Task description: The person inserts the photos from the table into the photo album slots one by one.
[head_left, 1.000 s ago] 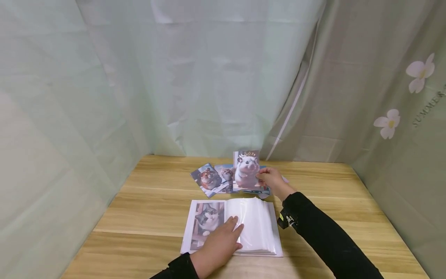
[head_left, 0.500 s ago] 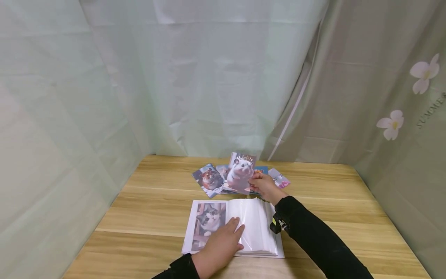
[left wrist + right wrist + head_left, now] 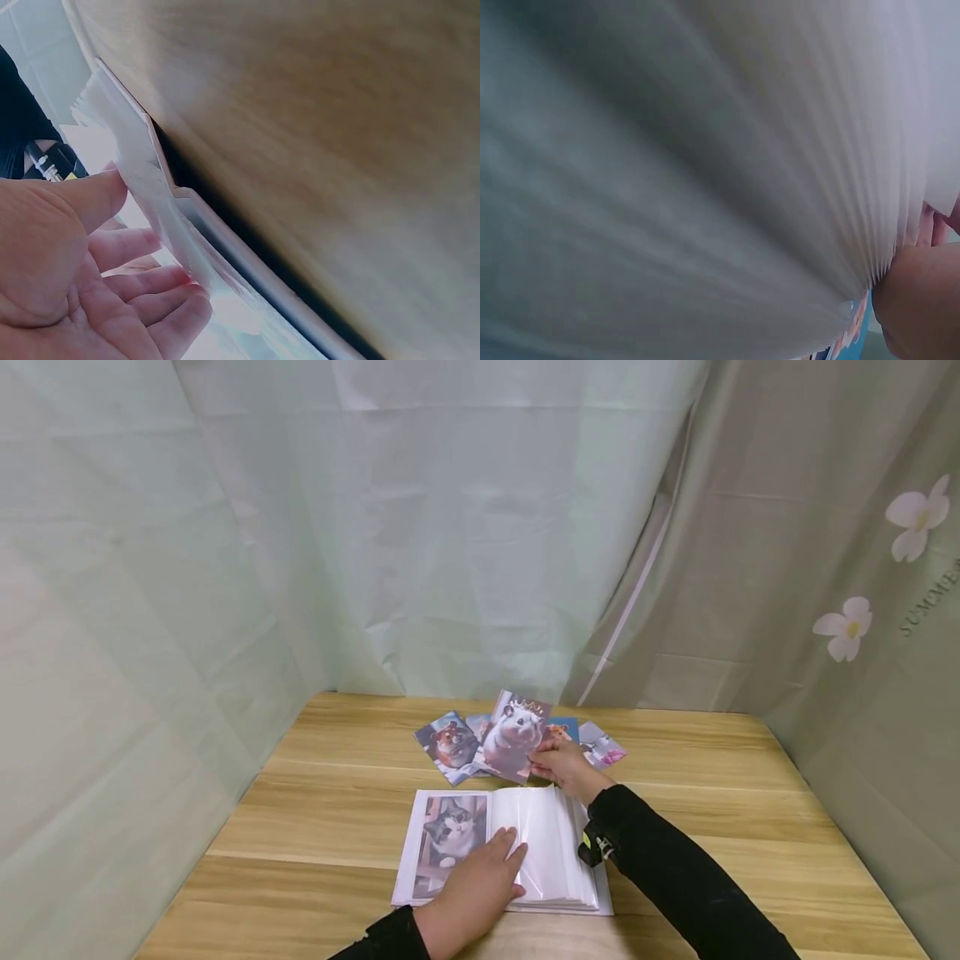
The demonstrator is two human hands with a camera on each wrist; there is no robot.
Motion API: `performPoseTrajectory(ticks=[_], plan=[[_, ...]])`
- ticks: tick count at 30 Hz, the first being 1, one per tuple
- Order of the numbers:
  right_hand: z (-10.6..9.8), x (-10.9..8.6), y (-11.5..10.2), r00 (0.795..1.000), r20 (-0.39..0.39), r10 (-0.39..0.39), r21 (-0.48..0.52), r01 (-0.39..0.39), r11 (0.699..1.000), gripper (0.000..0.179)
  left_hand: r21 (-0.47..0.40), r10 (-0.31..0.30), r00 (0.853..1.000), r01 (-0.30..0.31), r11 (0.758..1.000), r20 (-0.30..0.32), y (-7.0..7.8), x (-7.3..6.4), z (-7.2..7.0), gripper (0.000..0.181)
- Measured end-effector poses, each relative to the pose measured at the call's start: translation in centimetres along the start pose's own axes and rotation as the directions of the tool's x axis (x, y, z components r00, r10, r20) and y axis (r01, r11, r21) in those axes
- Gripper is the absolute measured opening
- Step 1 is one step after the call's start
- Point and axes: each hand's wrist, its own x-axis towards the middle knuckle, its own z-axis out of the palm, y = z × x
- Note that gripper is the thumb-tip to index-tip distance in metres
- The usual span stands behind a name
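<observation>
Pinching the hamster picture [image 3: 513,735] near its lower right edge with the right hand [image 3: 567,768], closed snugly on the card and leaning it clockwise, just beyond the far edge of the open album [image 3: 411,847]. Cannot tell whether touching the loose pictures underneath. Resting the left hand [image 3: 476,881] near the album's fold, fingers extended and lightly spread, gripping nothing, between the cat picture [image 3: 452,839] and the clear pocket [image 3: 536,843]. Could twist or bend the card, being held at one side only. Might drag a neighbour along if drawn low across the brown animal picture [image 3: 453,745], the blue picture [image 3: 564,728] or the pink-marked picture [image 3: 602,747], all lying close together on the desk [image 3: 300,827]. Likely to catch a corner on the pocket if brought in at this tilt, or to slip between two sheets rather than into one, given such a loosely fanned stack. Could let the page spring up by lifting the left hand too soon, or crease the film by pressing too hard. Shows little in the right wrist view beyond blurred pale sheets beside the hand, so cannot judge the pocket's mouth.
</observation>
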Motion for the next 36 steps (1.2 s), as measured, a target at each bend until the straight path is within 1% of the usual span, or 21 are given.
performPoseTrajectory(ticks=[9, 14, 17, 21, 25, 31, 36], plan=[[-0.3, -0.4, 0.1, 0.999, 0.04, 0.006, -0.034, -0.005, 0.999, 0.009, -0.034, -0.014, 1.0, 0.014, 0.999, 0.017, 0.1, 0.0, 0.0, 0.055], [-0.9, -0.8, 0.3, 0.998, 0.056, -0.005, -0.088, 0.01, 0.996, 0.01, -0.018, 0.0, 1.0, 0.0, 1.0, -0.005, 0.2, 0.0, 0.0, 0.054], [-1.5, -1.1, 0.3, 0.998, 0.062, -0.005, -0.139, 0.013, 0.99, 0.01, -0.01, 0.004, 1.0, -0.005, 1.0, -0.012, 0.1, 0.0, 0.0, 0.055], [-2.5, -1.3, 0.2, 0.998, 0.061, -0.002, -0.231, 0.016, 0.973, 0.009, -0.021, 0.002, 1.0, -0.002, 1.0, 0.002, 0.0, -0.1, -0.1, 0.055], [-3.2, -1.3, -0.2, 0.999, 0.043, -0.02, -0.295, 0.032, 0.955, 0.008, -0.04, 0.005, 1.0, -0.004, 0.999, 0.013, -0.1, 0.0, -0.2, 0.054], [-3.6, -1.5, -0.9, 0.996, 0.046, -0.079, -0.351, 0.09, 0.932, 0.011, -0.034, 0.008, 1.0, -0.007, 0.999, 0.015, -0.1, 0.0, -0.1, 0.054], [-3.7, -1.9, -1.6, 0.988, 0.066, -0.138, -0.4, 0.153, 0.904, 0.014, -0.018, 0.017, 1.0, -0.016, 1.0, 0.005, 0.0, 0.0, 0.0, 0.053]])
